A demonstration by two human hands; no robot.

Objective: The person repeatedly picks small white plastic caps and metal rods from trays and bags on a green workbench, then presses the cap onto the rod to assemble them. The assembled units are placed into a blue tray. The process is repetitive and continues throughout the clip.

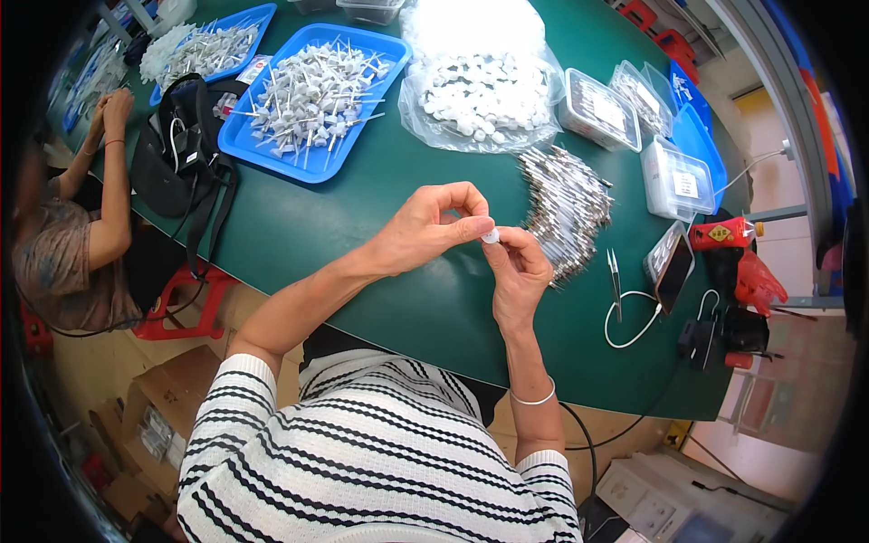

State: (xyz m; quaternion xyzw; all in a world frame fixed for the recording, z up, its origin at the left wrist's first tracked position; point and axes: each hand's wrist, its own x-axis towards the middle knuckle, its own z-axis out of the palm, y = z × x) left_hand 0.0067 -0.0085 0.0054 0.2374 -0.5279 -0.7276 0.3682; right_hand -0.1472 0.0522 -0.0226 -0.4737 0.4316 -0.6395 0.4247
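Both my hands meet above the green table [380, 195]. My left hand [427, 226] pinches a small white plastic cap [491, 237] between thumb and fingers. My right hand [518, 271] closes its fingertips on the same small part from the right; whether a thin pin is in it I cannot tell. A pile of thin metal pins [566, 210] lies just right of my hands. Behind them sits a clear bag of white caps [484, 95]. A blue tray [312, 100] of assembled white pieces with pins stands at the back left.
Clear plastic boxes [599, 110] [677, 181] stand at the back right, with a phone [672, 262], tweezers [615, 281] and a white cable [634, 326] near the right edge. A black bag [181, 149] lies left. Another person [86, 190] sits at far left by a second blue tray [213, 45].
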